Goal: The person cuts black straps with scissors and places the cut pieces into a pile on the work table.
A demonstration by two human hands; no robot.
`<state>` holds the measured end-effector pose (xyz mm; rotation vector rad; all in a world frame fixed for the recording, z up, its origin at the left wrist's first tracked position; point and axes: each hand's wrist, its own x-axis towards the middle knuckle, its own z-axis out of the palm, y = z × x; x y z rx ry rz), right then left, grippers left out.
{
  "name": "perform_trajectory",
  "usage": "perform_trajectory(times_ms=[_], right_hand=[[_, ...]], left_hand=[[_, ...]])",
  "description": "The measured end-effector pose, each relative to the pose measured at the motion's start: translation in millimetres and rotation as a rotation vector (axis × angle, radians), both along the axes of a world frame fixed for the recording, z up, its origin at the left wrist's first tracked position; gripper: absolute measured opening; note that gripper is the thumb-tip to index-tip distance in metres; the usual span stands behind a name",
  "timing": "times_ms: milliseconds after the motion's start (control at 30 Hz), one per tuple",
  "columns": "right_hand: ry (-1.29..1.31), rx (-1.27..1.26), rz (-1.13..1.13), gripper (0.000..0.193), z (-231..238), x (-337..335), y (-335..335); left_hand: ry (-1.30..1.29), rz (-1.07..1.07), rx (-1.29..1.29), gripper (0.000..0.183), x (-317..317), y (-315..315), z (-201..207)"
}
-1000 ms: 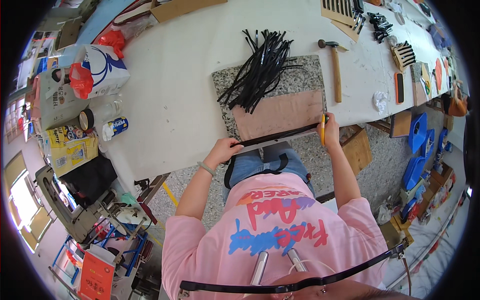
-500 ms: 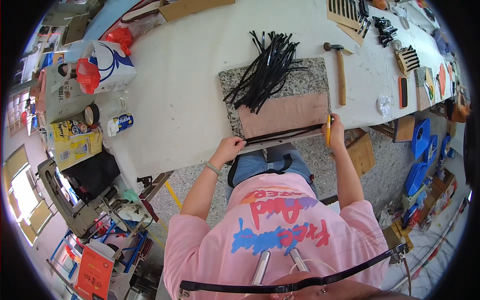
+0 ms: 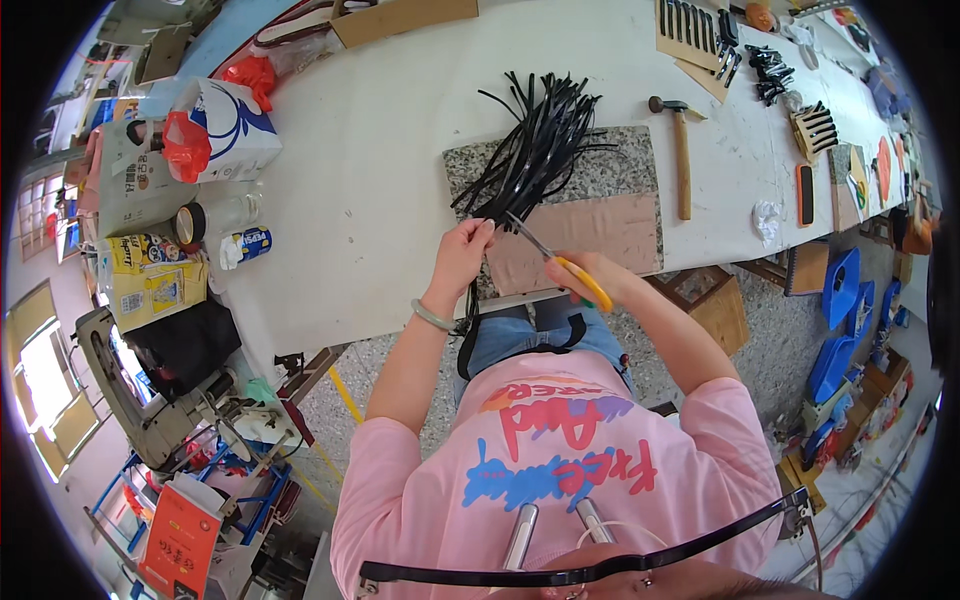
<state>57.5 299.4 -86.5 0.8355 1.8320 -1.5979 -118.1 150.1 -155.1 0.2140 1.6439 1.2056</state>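
Note:
My left hand [image 3: 462, 262] is closed at the lower end of a pile of black strips [image 3: 540, 140]. From its fingers long thin black strips [image 3: 472, 306] hang down past the table's front edge. In my right hand [image 3: 612, 278] are scissors [image 3: 585, 284] with yellow and green handles. Their blades point up and left, the tips close to the strip ends beside my left fingers. Whether the blades touch a strip cannot be made out. Under the pile lies a speckled stone slab [image 3: 630, 165], and a pinkish-tan flat sheet [image 3: 590, 235] covers its near part.
A hammer [image 3: 683, 165] with a wooden handle lies right of the slab. Beyond it are a dark phone-like object [image 3: 805, 190], crumpled white paper [image 3: 767, 222] and black-slotted tan pieces [image 3: 690, 35]. At left stand a blue can [image 3: 247, 246], a jar [image 3: 225, 217] and a white bag [image 3: 235, 130].
My hands came together from the table's front edge, where they stretched black strips between them. The left rose to the pile; the right swung left with the scissors, whose blades now show.

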Motion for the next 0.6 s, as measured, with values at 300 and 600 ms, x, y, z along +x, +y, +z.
perform_trajectory(times_ms=[300, 600], right_hand=[[0.081, 0.059, 0.07, 0.063, -10.7, -37.4, -5.8], [0.138, -0.099, -0.423, 0.033, -10.6, -24.8, -11.2]], left_hand=[[-0.044, -0.015, 0.031, 0.021, -3.6, -2.7, 3.8], [-0.243, -0.017, 0.113, 0.018, 8.9, -12.4, 19.8]])
